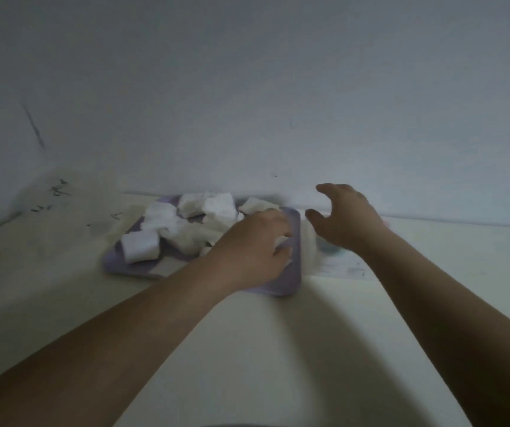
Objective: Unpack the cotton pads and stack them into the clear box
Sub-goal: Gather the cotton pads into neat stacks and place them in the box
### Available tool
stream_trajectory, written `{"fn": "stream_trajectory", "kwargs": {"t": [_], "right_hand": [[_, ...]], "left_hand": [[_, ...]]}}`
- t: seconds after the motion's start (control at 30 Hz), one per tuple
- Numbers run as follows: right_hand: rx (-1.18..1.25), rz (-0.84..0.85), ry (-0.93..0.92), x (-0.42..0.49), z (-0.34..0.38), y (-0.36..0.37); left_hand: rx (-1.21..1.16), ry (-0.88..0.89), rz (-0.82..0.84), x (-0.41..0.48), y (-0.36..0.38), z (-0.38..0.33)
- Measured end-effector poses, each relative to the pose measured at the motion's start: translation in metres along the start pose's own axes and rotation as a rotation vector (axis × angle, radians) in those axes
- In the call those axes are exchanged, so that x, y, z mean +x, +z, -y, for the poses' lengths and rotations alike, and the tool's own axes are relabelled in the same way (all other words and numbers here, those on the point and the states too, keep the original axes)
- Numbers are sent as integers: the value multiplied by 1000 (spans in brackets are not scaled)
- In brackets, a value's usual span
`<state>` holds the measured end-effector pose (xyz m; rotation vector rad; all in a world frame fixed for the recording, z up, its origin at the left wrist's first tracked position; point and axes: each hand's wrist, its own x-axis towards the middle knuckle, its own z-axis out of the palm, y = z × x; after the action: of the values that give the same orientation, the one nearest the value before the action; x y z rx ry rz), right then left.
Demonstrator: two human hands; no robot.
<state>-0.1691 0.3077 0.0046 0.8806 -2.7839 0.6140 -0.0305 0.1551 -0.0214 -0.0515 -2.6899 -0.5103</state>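
**A:** Cotton pads (216, 208) everywhere: soft, white, matte, in blocky rectangular stacks heaped on the lavender tray (293, 283) at the back of the table (247, 349), close to the wall (247, 87).

**B:** And that tray is smooth, with rounded corners and a shallow rim. Its long side runs left to right across the pale tabletop.

**A:** The stacks point every which way. The nearest block (141, 246) lies flat at the tray's left front with its long axis roughly side to side, while those behind are tipped and leaning on one another.

**B:** Left hand (253, 248) is over the tray's right end, fingers curled down around a bit of white pad that peeks out between them.

**A:** Right hand (346, 220) is held apart from it, just off the tray's right edge, fingers spread wide, thumb out, gripping nothing.

**B:** Under that palm sits a pale translucent thing (310, 245) right beside the tray. It's too blurred to say what it is.
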Motion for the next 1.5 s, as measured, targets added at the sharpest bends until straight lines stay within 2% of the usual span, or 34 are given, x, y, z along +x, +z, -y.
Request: {"fn": "stream_trajectory", "kwargs": {"t": [0.07,0.13,0.2,0.33,0.47,0.63,0.8,0.87,0.97,1.03,1.1,1.17,1.27,1.37,1.43,1.5], "right_hand": [[-120,26,219,-4,-30,-6],[-69,75,374,-11,-57,-4],[119,35,384,-17,-71,4],[474,-248,378,-19,-80,5],[702,-395,468,-31,-86,23],[839,-509,499,-32,-92,31],[896,-498,510,-38,-90,33],[863,-484,481,-37,-91,32],[694,-424,458,-36,-96,35],[549,-440,405,-37,-98,39],[316,-549,259,-38,-97,42],[175,-602,17,-40,-87,43],[169,-409,-241,-50,-60,43],[119,-232,-300,-55,-47,54],[88,-227,-329,-52,-48,60],[61,-270,-315,-48,-48,64]], "left_hand": [[-1,14,109,11,21,-18],[38,-3,191,22,41,-31],[55,30,185,33,60,-39],[123,-17,49,54,79,-43],[304,-14,2,63,82,-54],[430,11,19,72,82,-57],[407,20,36,88,59,-58],[297,-76,31,106,39,-54],[-33,-284,-91,132,14,-39],[-148,-371,-128,141,13,-27],[-243,-424,-102,140,20,-16],[-304,-435,-57,132,29,-8],[-304,-411,-20,117,32,-1],[-251,-385,-20,92,21,6],[-150,-382,-9,69,14,15],[18,-377,82,46,11,24]]}}
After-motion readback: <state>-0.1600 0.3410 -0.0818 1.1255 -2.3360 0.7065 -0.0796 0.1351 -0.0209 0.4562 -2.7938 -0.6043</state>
